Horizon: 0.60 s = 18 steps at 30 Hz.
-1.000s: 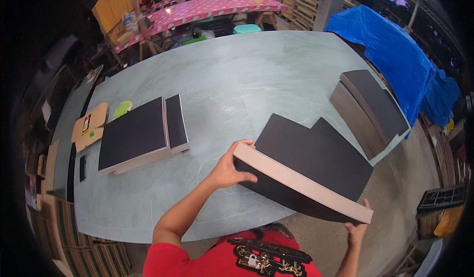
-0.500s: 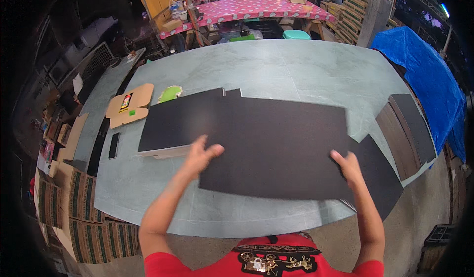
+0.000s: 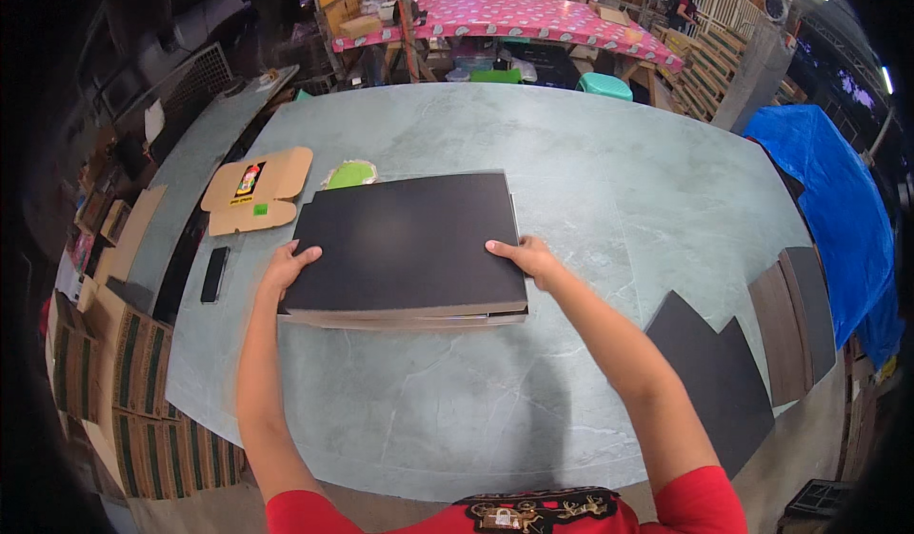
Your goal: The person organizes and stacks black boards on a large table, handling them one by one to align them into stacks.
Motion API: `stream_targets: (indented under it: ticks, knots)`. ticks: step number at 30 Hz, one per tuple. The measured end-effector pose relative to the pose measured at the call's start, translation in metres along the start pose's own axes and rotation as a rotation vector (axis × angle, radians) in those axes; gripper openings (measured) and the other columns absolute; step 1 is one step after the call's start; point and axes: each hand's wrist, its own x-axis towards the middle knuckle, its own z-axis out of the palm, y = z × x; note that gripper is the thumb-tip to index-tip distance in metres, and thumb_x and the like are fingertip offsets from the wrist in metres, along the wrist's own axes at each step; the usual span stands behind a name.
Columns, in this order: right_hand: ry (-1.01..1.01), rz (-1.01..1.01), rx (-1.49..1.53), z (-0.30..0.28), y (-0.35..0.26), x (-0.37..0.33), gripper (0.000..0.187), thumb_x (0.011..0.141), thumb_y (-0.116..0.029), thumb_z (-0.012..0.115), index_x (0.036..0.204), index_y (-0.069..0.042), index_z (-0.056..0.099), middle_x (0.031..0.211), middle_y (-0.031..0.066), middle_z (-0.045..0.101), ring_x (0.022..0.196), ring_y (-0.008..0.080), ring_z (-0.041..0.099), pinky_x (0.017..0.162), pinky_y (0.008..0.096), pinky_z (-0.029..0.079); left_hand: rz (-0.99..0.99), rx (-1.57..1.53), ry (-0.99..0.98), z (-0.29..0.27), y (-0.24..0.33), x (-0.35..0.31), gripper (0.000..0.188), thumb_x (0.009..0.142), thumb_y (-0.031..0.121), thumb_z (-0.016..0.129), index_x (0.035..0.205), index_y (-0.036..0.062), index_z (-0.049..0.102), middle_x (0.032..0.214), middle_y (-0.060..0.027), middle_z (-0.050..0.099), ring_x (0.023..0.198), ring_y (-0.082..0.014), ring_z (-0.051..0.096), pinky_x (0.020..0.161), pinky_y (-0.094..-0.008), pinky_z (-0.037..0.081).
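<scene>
A stack of flat black boards point(image 3: 405, 239) with pale brown edges lies on the grey-green table point(image 3: 571, 172), a little left of centre. My left hand point(image 3: 286, 269) rests on the stack's near left corner, fingers spread along the edge. My right hand point(image 3: 526, 256) presses against the stack's right edge, fingers flat on the top board. Both forearms reach in from the lower edge.
A flattened brown cardboard box point(image 3: 255, 189) and a green round thing point(image 3: 350, 172) lie left of the stack. A black phone point(image 3: 214, 274) sits near the left edge. More black and brown boards point(image 3: 752, 344) lie at the right. Blue tarp point(image 3: 838, 210) hangs beyond.
A second ago I held a thick black board at the right; I carried it left and laid it on the stack. Both hands now rest at the stack's sides.
</scene>
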Motion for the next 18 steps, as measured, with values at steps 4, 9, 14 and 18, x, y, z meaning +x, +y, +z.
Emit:
stream_targets:
  ticks: [4,9,14,18]
  knots:
    - [0.035,0.058,-0.052,-0.014,0.021,0.016,0.073,0.067,-0.039,0.074,0.109,0.013,0.045,0.093,0.0201,0.059,0.083,0.0253,0.061,0.071,0.0364,0.05,-0.12,-0.06,-0.116,0.022,0.012,0.002,0.079,0.068,0.033,0.075,0.122,-0.0117,0.038,0.107,-0.021,0.056,0.089,-0.0238,0.059,0.075,-0.0321,0.049]
    - [-0.065,0.024,-0.2,-0.034,0.014,-0.01,0.082,0.073,-0.052,0.064,0.123,0.006,0.036,0.106,0.0208,0.054,0.097,0.0276,0.056,0.081,0.0365,0.046,0.247,1.251,0.37,0.041,0.064,-0.019,0.062,0.066,0.025,0.074,0.113,-0.0045,0.049,0.113,-0.0251,0.051,0.104,-0.0316,0.05,0.087,-0.0409,0.042]
    - [0.236,-0.194,-0.617,-0.16,0.06,-0.109,0.063,0.077,-0.047,0.061,0.116,0.002,0.05,0.11,0.0219,0.056,0.106,0.0295,0.053,0.086,0.036,0.044,0.948,0.71,-0.057,0.228,0.146,-0.109,0.055,0.066,0.019,0.07,0.114,0.0007,0.05,0.11,-0.0204,0.052,0.106,-0.035,0.046,0.09,-0.0421,0.038]
    - [0.738,-0.158,-0.536,-0.289,0.125,-0.253,0.049,0.075,-0.034,0.066,0.109,0.0,0.057,0.109,0.0171,0.058,0.102,0.0264,0.056,0.086,0.0353,0.044,0.658,0.592,-0.662,0.398,0.112,-0.157,0.065,0.077,0.036,0.064,0.121,-0.0068,0.044,0.119,-0.0237,0.048,0.114,-0.0358,0.043,0.096,-0.0408,0.036]
